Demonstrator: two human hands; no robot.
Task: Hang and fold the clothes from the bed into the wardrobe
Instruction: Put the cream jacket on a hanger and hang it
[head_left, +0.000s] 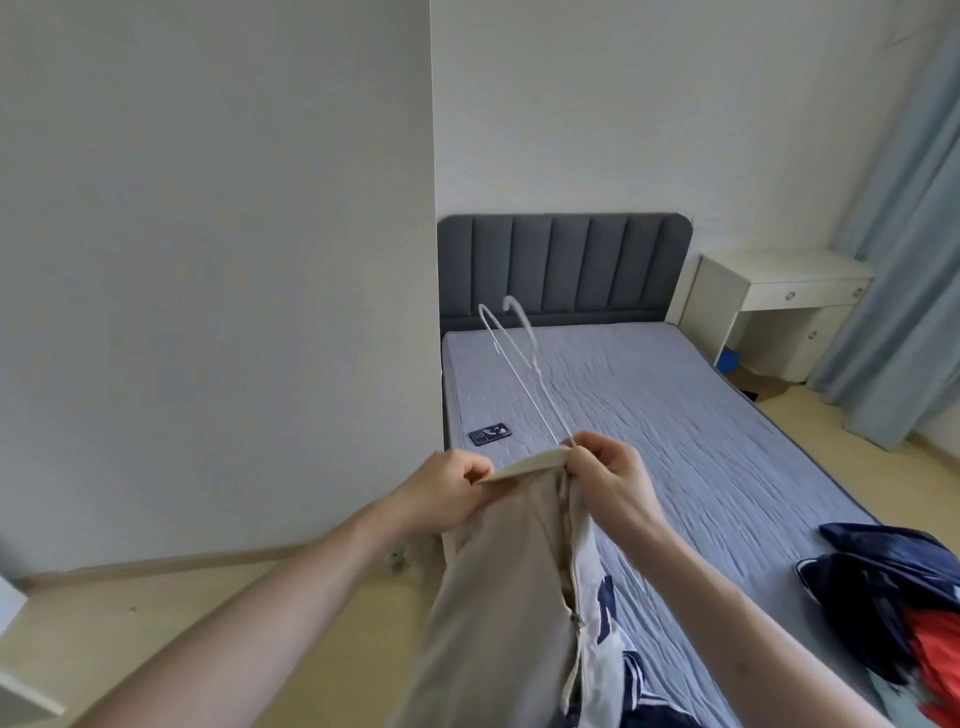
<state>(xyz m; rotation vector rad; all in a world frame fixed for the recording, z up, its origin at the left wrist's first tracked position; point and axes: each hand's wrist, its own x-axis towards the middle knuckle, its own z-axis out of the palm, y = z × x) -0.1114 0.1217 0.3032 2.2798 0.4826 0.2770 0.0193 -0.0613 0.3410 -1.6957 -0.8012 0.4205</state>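
Both hands are raised over the near end of the bed (701, 415): the left hand (447, 488) pinches the top edge of a beige garment (509, 597), and the right hand (605, 467) grips that edge together with a white wire hanger (519, 358) angled toward the headboard. The garment hangs down from the hands. A pile of dark blue and red clothes (893, 608) lies on the mattress at the right, and a phone (490, 434) lies near its left edge.

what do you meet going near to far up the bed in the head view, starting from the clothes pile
Dark clothes pile at the near right edge → right hand gripping the beige garment and wire hanger → phone on the mattress → grey headboard.
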